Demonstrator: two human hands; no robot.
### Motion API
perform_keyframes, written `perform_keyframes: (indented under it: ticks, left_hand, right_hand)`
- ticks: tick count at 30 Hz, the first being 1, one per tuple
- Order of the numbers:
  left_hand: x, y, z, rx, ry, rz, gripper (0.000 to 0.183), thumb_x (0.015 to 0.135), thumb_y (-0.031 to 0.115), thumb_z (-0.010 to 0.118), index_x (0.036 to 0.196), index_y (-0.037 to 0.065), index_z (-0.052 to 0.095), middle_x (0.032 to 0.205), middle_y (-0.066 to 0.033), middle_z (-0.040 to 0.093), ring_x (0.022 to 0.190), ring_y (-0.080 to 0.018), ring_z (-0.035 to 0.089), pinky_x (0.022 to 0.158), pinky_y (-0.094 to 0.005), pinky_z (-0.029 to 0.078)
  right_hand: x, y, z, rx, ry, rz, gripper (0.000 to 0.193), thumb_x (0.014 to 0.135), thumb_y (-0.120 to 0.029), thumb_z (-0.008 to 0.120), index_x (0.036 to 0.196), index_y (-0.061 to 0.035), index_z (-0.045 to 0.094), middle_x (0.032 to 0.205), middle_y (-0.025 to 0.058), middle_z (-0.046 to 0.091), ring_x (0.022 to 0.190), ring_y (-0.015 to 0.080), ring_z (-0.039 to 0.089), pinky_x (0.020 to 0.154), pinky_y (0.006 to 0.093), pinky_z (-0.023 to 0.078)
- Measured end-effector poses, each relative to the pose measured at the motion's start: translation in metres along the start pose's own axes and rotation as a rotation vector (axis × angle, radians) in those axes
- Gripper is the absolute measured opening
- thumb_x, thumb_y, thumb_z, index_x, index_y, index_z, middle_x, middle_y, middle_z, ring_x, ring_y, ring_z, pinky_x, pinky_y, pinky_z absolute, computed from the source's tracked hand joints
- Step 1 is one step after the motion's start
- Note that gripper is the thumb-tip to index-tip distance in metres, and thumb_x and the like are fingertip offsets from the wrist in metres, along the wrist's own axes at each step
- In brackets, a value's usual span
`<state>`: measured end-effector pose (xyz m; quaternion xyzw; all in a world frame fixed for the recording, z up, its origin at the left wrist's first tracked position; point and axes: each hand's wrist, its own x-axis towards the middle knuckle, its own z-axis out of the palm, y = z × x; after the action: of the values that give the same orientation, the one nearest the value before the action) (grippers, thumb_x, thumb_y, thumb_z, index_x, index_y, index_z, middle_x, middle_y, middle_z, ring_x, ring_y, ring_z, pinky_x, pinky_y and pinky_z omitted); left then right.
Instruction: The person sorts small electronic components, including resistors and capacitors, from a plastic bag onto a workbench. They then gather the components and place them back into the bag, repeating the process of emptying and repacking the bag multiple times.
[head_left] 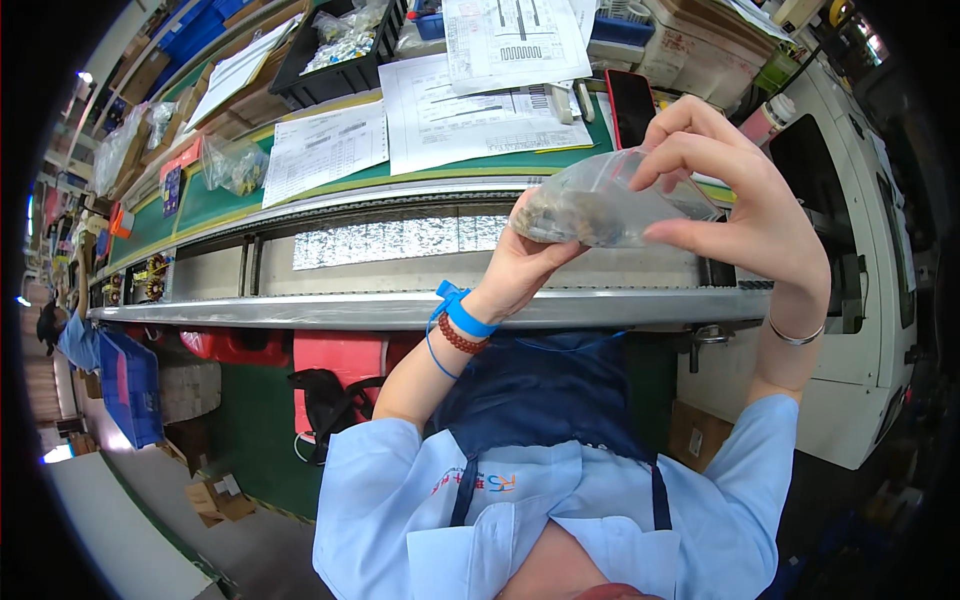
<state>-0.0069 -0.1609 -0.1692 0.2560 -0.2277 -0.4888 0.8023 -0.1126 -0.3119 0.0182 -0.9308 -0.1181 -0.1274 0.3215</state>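
Note:
A clear plastic bag with small brownish parts gathered at its left end is held up above the bench's front channel. My left hand is closed around that filled end from below, thumb along the bag's lower side. At the bag's other end is my right hand, fingers curled over its upper edge and thumb at its lower edge, with a gap between them. The parts are blurred by the plastic, so their exact kind cannot be told. A blue wrist strap and a beaded bracelet circle my left wrist.
Printed sheets and a red-edged phone lie on the green bench top. A black bin of small parts stands behind. Along the front runs a metal rail. A white machine stands at right, another small-parts bag at left.

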Motion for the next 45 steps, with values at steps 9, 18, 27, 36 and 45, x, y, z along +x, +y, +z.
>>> perform_keyframes:
  ticks: [9, 18, 27, 36, 45]
  left_hand:
    - [-0.007, 0.003, -0.001, -0.022, -0.047, -0.027, 0.057, 0.082, -0.002, 0.059, 0.131, 0.008, 0.031, 0.126, -0.0092, 0.045, 0.116, -0.0218, 0.047, 0.094, -0.0419, 0.045]
    - [-0.006, 0.009, 0.006, 0.191, -0.08, -0.015, 0.055, 0.083, 0.008, 0.062, 0.128, 0.001, 0.031, 0.12, -0.0136, 0.05, 0.104, -0.0231, 0.056, 0.076, -0.0387, 0.054]
    - [-0.007, 0.009, 0.013, 0.217, -0.115, 0.003, 0.059, 0.083, -0.005, 0.057, 0.132, 0.001, 0.024, 0.127, -0.0134, 0.04, 0.11, -0.0227, 0.049, 0.077, -0.0357, 0.055]
    - [-0.009, 0.009, 0.013, 0.27, -0.056, -0.001, 0.059, 0.081, 0.0, 0.061, 0.13, 0.0, 0.027, 0.12, -0.0161, 0.047, 0.095, -0.0244, 0.059, 0.075, -0.0377, 0.055]
    - [-0.008, 0.006, 0.014, 0.21, -0.064, 0.049, 0.062, 0.078, -0.005, 0.063, 0.129, 0.001, 0.028, 0.129, -0.0121, 0.038, 0.112, -0.0208, 0.048, 0.081, -0.0361, 0.053]
  right_hand:
    - [0.007, -0.01, 0.009, 0.004, 0.05, 0.092, 0.019, 0.072, 0.008, 0.057, 0.09, 0.0001, 0.054, 0.085, 0.0027, 0.048, 0.071, 0.009, 0.049, 0.063, 0.0238, 0.04]
    - [-0.008, 0.053, -0.014, 0.129, 0.019, 0.281, 0.009, 0.084, 0.002, 0.049, 0.09, 0.0015, 0.056, 0.079, -0.0008, 0.052, 0.071, 0.0049, 0.046, 0.064, 0.0204, 0.039]
    - [-0.015, 0.059, -0.014, 0.117, 0.091, 0.345, 0.015, 0.084, -0.001, 0.053, 0.098, 0.0022, 0.056, 0.082, -0.0007, 0.055, 0.074, 0.0037, 0.05, 0.067, 0.0193, 0.042]
    - [-0.017, 0.051, -0.014, 0.136, 0.131, 0.359, 0.022, 0.081, -0.001, 0.055, 0.103, 0.0002, 0.053, 0.083, -0.001, 0.056, 0.079, 0.0035, 0.056, 0.071, 0.0192, 0.046]
    - [-0.021, 0.036, -0.018, 0.064, 0.169, 0.295, 0.018, 0.085, -0.003, 0.052, 0.103, -0.002, 0.055, 0.086, 0.0008, 0.059, 0.078, 0.0044, 0.055, 0.07, 0.0183, 0.044]
